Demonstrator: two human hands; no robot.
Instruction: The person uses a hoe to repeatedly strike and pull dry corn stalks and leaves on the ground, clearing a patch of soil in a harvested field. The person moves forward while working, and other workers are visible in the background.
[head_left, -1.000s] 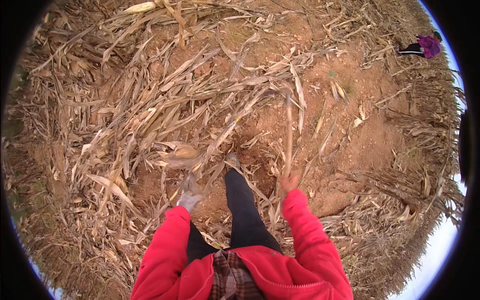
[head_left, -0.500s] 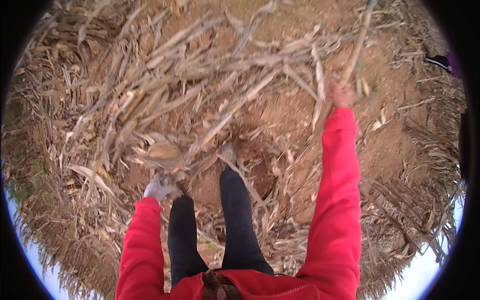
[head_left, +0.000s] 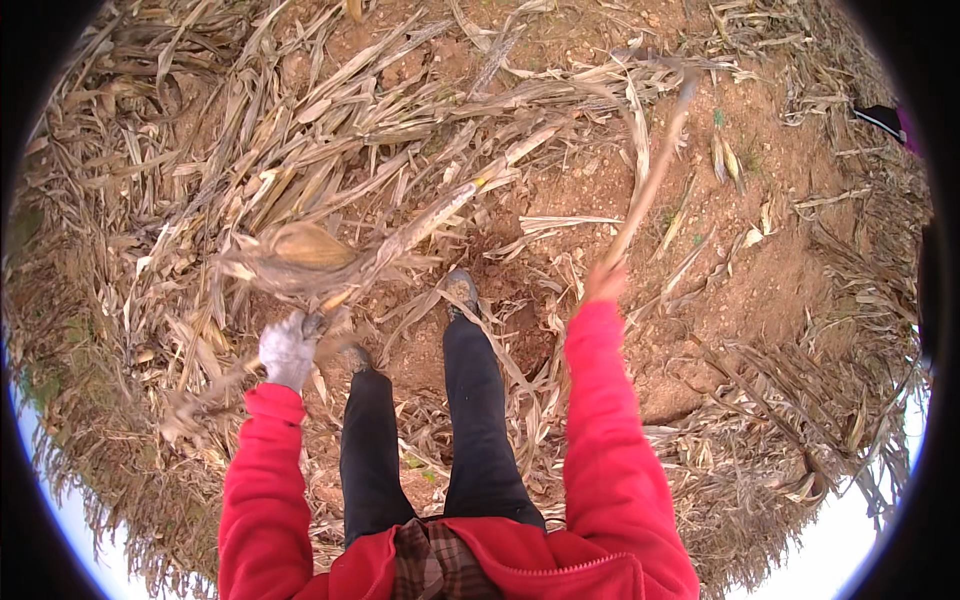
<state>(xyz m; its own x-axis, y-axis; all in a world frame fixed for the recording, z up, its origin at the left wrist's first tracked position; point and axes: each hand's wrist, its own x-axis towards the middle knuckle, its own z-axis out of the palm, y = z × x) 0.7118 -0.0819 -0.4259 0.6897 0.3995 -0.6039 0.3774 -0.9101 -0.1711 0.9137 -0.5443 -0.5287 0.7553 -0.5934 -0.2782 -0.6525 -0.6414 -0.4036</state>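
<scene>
My left hand [head_left: 287, 352], in a pale glove, is closed around a dry corn stalk [head_left: 420, 228]. The stalk slants up and to the right from it over the ground, and a fat ear in tan husk [head_left: 312, 246] hangs on it just above the glove. My bare right hand [head_left: 606, 283] grips the lower end of a long wooden-handled tool [head_left: 655, 170]. Its handle tilts up and to the right, and a dark blade-like head at the far end is smeared by motion, its exact kind unclear.
Cut stalks and dry leaves [head_left: 330, 130] lie thick at the left and far side. Reddish bare soil [head_left: 770, 290] shows at the right. My boots [head_left: 460, 290] stand among leaf litter. A pile of stalks [head_left: 800, 400] lies at the right, and a dark and purple item [head_left: 885, 122] shows at the right rim.
My right hand has come nearer and to the left with the tool, whose head now shows. My left hand has shifted slightly left and up, the stalk still in it.
</scene>
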